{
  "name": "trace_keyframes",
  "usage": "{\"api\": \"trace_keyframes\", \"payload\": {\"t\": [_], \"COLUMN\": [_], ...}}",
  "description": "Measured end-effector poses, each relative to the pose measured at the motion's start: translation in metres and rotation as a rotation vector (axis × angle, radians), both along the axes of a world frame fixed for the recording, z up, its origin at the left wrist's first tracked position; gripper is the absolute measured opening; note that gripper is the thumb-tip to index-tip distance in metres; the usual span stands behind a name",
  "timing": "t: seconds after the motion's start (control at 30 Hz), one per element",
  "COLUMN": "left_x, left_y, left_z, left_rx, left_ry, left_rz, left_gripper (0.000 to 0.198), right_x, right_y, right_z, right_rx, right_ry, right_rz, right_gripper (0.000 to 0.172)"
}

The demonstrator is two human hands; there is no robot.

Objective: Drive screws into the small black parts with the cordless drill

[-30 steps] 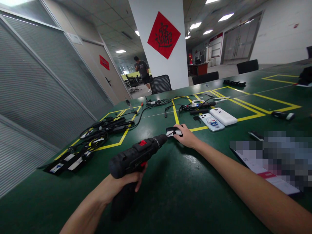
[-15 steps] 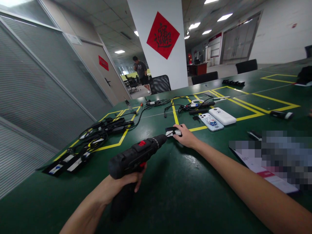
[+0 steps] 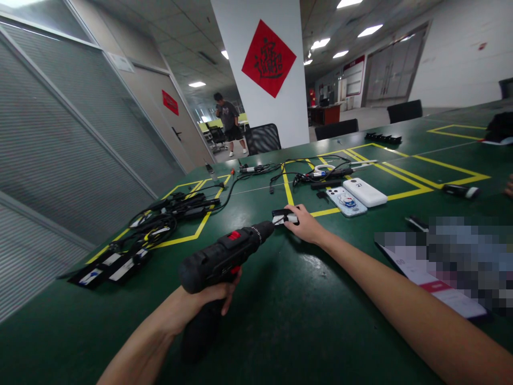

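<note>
My left hand (image 3: 214,297) is wrapped around the grip of a black cordless drill (image 3: 224,254) with red switches. The drill points forward and right. Its tip reaches a small black-and-white block (image 3: 280,217) on the green table; whether bit and block touch I cannot make out. Fingers of my right hand (image 3: 304,225) close over the right end of that block and hide part of it. Beyond the right hand lie a phone (image 3: 348,202) in a patterned case and a white power bank (image 3: 364,192).
Tangled black cables and adapters (image 3: 176,214) cover the table's left side. More cables (image 3: 256,169) lie farther back, inside yellow tape outlines (image 3: 288,184). At right are a partly blurred-out sheet (image 3: 417,267) and a black cylinder (image 3: 460,191). A person (image 3: 229,120) stands beyond the table.
Both hands, the drill and the block stay practically in place. The person in the background has shifted slightly, with the legs now apart.
</note>
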State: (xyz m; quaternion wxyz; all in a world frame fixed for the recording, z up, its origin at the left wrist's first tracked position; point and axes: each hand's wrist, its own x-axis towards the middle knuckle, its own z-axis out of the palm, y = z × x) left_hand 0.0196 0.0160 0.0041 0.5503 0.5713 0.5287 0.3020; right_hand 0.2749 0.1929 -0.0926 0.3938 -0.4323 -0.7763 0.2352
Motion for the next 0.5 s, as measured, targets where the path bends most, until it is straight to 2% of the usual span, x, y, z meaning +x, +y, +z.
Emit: {"api": "trace_keyframes", "payload": {"t": [0.5], "left_x": [-0.0019], "left_y": [0.0008], "left_z": [-0.0008], "left_rx": [-0.013], "left_ry": [-0.011], "left_rz": [-0.014], "left_gripper": [0.023], "right_x": [0.0000], "right_y": [0.0007], "right_z": [-0.0007], "right_rx": [-0.011], "right_ry": [-0.004], "right_rz": [-0.003], "right_gripper": [0.046]}}
